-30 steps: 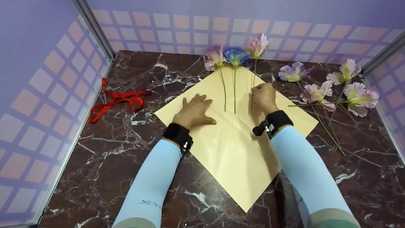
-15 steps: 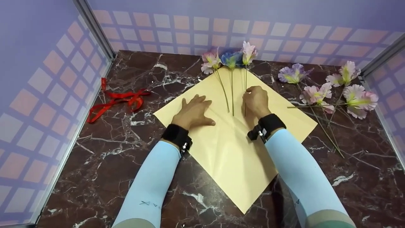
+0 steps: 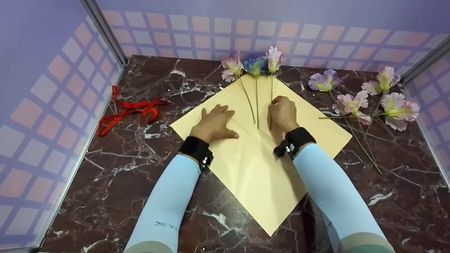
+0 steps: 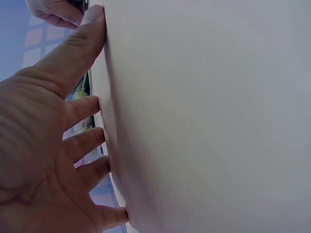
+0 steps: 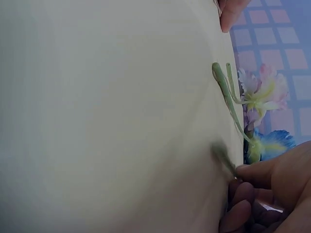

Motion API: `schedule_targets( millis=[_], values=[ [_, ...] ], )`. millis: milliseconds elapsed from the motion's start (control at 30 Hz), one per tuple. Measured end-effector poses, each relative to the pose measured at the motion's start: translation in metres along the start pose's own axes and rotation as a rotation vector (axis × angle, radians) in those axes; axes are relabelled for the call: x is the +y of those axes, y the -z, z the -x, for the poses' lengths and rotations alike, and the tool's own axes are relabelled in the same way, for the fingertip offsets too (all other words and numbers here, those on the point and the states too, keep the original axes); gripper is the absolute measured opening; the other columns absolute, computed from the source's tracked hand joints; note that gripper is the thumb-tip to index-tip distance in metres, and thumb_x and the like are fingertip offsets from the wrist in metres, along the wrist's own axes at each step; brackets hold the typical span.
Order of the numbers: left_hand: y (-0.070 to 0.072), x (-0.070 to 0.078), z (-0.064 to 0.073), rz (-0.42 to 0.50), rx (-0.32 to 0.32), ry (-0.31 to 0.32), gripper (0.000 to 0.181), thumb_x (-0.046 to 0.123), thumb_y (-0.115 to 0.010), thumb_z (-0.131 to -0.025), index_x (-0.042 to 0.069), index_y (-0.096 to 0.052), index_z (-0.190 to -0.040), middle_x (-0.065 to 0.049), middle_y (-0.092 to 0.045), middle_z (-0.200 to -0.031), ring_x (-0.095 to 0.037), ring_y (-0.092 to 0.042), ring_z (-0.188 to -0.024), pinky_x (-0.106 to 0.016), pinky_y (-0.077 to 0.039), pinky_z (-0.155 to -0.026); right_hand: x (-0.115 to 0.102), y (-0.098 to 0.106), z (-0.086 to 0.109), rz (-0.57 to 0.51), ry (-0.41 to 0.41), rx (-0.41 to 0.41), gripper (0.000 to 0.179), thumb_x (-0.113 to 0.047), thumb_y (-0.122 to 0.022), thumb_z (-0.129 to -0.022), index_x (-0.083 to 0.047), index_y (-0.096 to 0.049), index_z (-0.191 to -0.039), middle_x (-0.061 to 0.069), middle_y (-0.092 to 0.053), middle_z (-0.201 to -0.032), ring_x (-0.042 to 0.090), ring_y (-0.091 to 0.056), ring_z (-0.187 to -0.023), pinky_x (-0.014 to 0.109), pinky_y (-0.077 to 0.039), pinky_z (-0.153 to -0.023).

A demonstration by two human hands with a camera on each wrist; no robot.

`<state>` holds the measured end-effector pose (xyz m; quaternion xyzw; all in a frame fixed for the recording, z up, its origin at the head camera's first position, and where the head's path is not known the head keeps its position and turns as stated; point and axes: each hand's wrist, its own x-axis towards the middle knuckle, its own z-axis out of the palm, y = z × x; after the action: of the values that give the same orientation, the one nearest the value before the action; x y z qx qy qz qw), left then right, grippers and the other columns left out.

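Observation:
A cream sheet of wrapping paper (image 3: pixel 260 182) lies with a corner toward me. My left hand (image 3: pixel 214 124) rests on its left part with fingers spread; the left wrist view shows the fingertips (image 4: pixel 99 136) touching the paper. My right hand (image 3: pixel 283 112) pinches the green stem of a pale pink artificial flower (image 3: pixel 274 59), whose lower stem end (image 5: pixel 223 158) sticks out past the thumb. Left of it, a blue artificial flower (image 3: pixel 255 66) and a pink artificial flower (image 3: pixel 232 68) lie with their stems on the paper, heads beyond its far corner.
On the right lie several more flowers, among them a purple one (image 3: pixel 326 80) and a pink one (image 3: pixel 399 110); one stem overlaps the paper. A red ribbon (image 3: pixel 137 109) lies loosely at the left. Patterned panels (image 3: pixel 218 31) enclose the dark marble table (image 3: pixel 140 196).
My right hand has moved left and slightly nearer with the pale pink flower, bringing its head beside the blue one. The two other flower heads shifted slightly left. My left hand has stayed put.

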<state>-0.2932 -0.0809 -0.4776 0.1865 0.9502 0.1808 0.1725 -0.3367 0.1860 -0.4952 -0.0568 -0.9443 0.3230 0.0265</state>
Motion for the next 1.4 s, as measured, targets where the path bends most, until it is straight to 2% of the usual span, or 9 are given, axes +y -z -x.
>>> schedule_targets(
  millis=[100,133,233,333,500,633,833,1000,1400],
  values=[
    [0.004,0.005,-0.001,-0.006,-0.004,0.012,0.087,0.057,-0.076,-0.09,0.019,-0.044,-0.162,-0.01,-0.028,-0.174,-0.034,-0.016,-0.164,-0.078,-0.004,-0.124,0.001,-0.001,-0.001,0.014,0.004,0.006,0.033,-0.014,-0.058,-0.094,0.0,-0.076,-0.119,0.023,-0.074,-0.124,0.044,-0.069,-0.111,0.054,-0.055,-0.098],
    [0.005,0.007,-0.002,-0.02,0.006,0.021,0.081,0.058,-0.075,-0.091,0.019,-0.049,-0.157,-0.01,-0.036,-0.17,-0.034,-0.023,-0.161,-0.078,-0.008,-0.123,0.001,-0.001,-0.001,0.018,0.003,0.006,0.033,-0.014,-0.059,-0.095,0.0,-0.076,-0.118,0.023,-0.074,-0.123,0.045,-0.069,-0.112,0.054,-0.055,-0.098],
    [0.007,0.017,-0.008,-0.07,0.072,0.059,0.064,0.059,-0.072,-0.093,0.017,-0.064,-0.141,-0.01,-0.057,-0.152,-0.036,-0.046,-0.146,-0.077,-0.022,-0.12,0.0,-0.002,-0.001,0.01,-0.005,0.005,0.032,-0.016,-0.061,-0.095,0.0,-0.076,-0.118,0.022,-0.075,-0.123,0.044,-0.069,-0.115,0.054,-0.055,-0.1],
    [0.004,0.031,-0.019,-0.108,0.141,0.102,0.057,0.06,-0.068,-0.096,0.017,-0.067,-0.132,-0.009,-0.063,-0.136,-0.036,-0.057,-0.13,-0.07,-0.033,-0.116,-0.001,-0.003,-0.001,0.01,-0.007,0.008,0.033,-0.018,-0.062,-0.095,0.0,-0.076,-0.119,0.022,-0.075,-0.123,0.044,-0.069,-0.117,0.053,-0.055,-0.101],
    [-0.008,0.053,-0.04,-0.113,0.179,0.135,0.073,0.062,-0.061,-0.099,0.014,-0.051,-0.154,-0.011,-0.051,-0.157,-0.034,-0.044,-0.148,-0.067,-0.03,-0.122,-0.003,-0.004,-0.001,0.028,0.006,0.009,0.033,-0.018,-0.063,-0.092,-0.003,-0.077,-0.118,0.02,-0.075,-0.123,0.044,-0.069,-0.117,0.054,-0.055,-0.099],
    [-0.017,0.06,-0.048,-0.134,0.123,0.156,0.081,0.062,-0.058,-0.101,0.015,-0.037,-0.164,-0.007,-0.033,-0.172,-0.032,-0.022,-0.162,-0.07,-0.02,-0.125,-0.005,-0.006,0.0,0.038,0.029,-0.001,0.037,-0.016,-0.063,-0.089,-0.007,-0.078,-0.121,0.018,-0.075,-0.126,0.044,-0.069,-0.118,0.054,-0.055,-0.099],
    [-0.015,0.06,-0.046,-0.111,0.034,0.117,0.071,0.054,-0.052,-0.107,0.022,-0.031,-0.167,-0.003,-0.023,-0.176,-0.036,-0.011,-0.164,-0.075,-0.012,-0.125,-0.004,-0.005,0.001,0.044,0.056,0.006,0.037,-0.012,-0.061,-0.087,-0.007,-0.08,-0.119,0.019,-0.075,-0.125,0.045,-0.069,-0.118,0.055,-0.056,-0.098],
    [-0.01,0.058,-0.044,-0.064,-0.025,0.074,0.072,0.049,-0.053,-0.106,0.022,-0.028,-0.169,-0.005,-0.017,-0.178,-0.036,-0.005,-0.165,-0.075,-0.007,-0.126,-0.002,-0.002,-0.001,0.051,0.053,-0.003,0.038,-0.011,-0.06,-0.089,-0.007,-0.079,-0.121,0.018,-0.074,-0.127,0.045,-0.069,-0.118,0.055,-0.056,-0.098],
    [-0.005,0.059,-0.048,0.003,-0.071,0.069,0.075,0.033,-0.055,-0.1,0.023,-0.027,-0.169,-0.004,-0.015,-0.178,-0.034,0.0,-0.165,-0.074,0.0,-0.126,-0.001,0.001,-0.001,0.049,0.024,-0.014,0.038,-0.011,-0.059,-0.091,-0.005,-0.078,-0.123,0.018,-0.074,-0.128,0.044,-0.069,-0.118,0.054,-0.056,-0.099]
  ],
)
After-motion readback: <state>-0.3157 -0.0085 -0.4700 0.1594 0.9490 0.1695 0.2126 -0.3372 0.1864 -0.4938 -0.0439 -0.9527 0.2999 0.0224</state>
